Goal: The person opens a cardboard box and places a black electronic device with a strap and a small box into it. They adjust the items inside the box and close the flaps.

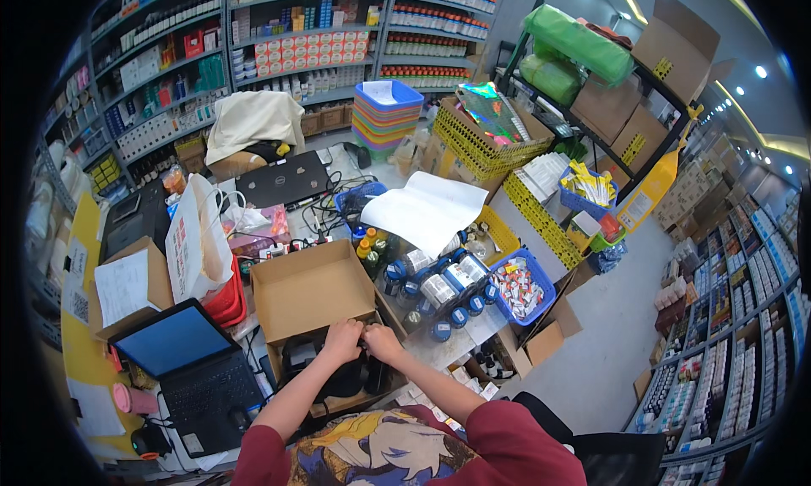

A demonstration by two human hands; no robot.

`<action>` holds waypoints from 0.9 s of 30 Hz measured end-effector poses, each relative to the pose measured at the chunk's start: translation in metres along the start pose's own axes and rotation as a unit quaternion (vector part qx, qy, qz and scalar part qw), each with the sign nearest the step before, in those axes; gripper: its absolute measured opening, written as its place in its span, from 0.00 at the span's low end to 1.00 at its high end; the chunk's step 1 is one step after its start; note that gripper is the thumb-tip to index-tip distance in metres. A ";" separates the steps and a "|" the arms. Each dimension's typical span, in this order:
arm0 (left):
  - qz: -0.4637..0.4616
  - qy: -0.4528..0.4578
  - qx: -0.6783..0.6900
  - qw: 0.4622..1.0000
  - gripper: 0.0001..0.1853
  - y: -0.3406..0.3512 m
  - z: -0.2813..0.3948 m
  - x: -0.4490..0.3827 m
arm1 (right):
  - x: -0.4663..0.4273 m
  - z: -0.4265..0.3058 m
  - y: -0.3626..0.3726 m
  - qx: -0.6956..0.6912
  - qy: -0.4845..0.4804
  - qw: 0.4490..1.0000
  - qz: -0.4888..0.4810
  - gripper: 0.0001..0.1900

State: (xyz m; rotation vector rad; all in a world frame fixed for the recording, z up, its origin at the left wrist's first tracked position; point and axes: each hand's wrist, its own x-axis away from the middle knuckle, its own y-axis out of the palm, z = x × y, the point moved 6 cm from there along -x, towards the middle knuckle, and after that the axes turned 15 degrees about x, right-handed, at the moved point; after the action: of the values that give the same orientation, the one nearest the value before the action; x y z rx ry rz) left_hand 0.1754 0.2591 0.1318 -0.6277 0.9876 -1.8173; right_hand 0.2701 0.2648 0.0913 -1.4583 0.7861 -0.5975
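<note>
An open cardboard box (pixel 310 289) with its lid raised stands before me, holding black items (pixel 342 384) that look like straps or cables. Above its contents, my left hand (pixel 344 341) is curled with its fingers closed around something dark and small. Right beside it, my right hand (pixel 382 344) is likewise curled, its fingertips meeting the same dark piece between the two hands. My fingers hide most of that piece. Several blue-capped jars (pixel 440 289) lie and stand just beyond the box to the right.
An open laptop (pixel 209 378) sits left of the box, near a pink cup (pixel 134 398) and a white paper bag (pixel 199 239). To the right are a blue basket of small packets (pixel 523 286) and a yellow basket (pixel 500 226). White paper (pixel 424 210) lies over bottles.
</note>
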 end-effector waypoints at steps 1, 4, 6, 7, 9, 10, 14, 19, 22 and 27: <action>-0.003 -0.013 -0.008 1.000 0.22 0.003 -0.001 -0.002 | 0.000 0.000 0.002 0.010 0.004 1.000 -0.006 0.05; -0.015 -0.021 -0.031 0.999 0.19 0.011 -0.001 -0.008 | 0.000 0.003 0.000 0.000 0.029 0.999 0.014 0.04; -0.023 -0.026 -0.023 0.999 0.17 0.018 -0.002 -0.010 | -0.001 0.007 -0.002 -0.011 0.050 0.999 0.004 0.05; -0.016 -0.025 -0.018 0.999 0.16 0.020 -0.001 -0.011 | 0.000 0.009 -0.003 -0.017 0.062 0.998 -0.014 0.05; 0.006 -0.018 -0.006 1.000 0.15 0.022 -0.002 -0.012 | -0.003 0.014 -0.009 -0.027 0.074 0.997 -0.024 0.05; 0.017 -0.014 0.002 1.000 0.14 0.023 -0.001 -0.012 | -0.002 0.015 -0.014 -0.033 0.076 0.996 -0.020 0.05; 0.060 0.048 0.023 0.997 0.09 0.024 0.005 -0.001 | 0.012 0.022 -0.017 -0.123 0.139 0.982 -0.039 0.05; 0.103 0.107 0.015 0.989 0.09 0.020 0.009 0.016 | 0.022 0.028 -0.008 -0.235 0.116 0.965 -0.023 0.09; 0.138 0.123 0.030 0.982 0.10 0.016 0.011 0.020 | 0.014 0.029 0.008 -0.335 0.111 0.935 -0.031 0.15; 0.164 0.113 0.037 0.979 0.11 0.011 0.015 0.022 | -0.011 0.029 0.049 -0.428 0.151 0.885 -0.103 0.14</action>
State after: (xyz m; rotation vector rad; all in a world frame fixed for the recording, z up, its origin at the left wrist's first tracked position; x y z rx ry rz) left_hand 0.1827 0.2316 0.1306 -0.1984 1.0956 -1.6423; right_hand 0.2804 0.2936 0.0422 -2.3176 1.2410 -0.6841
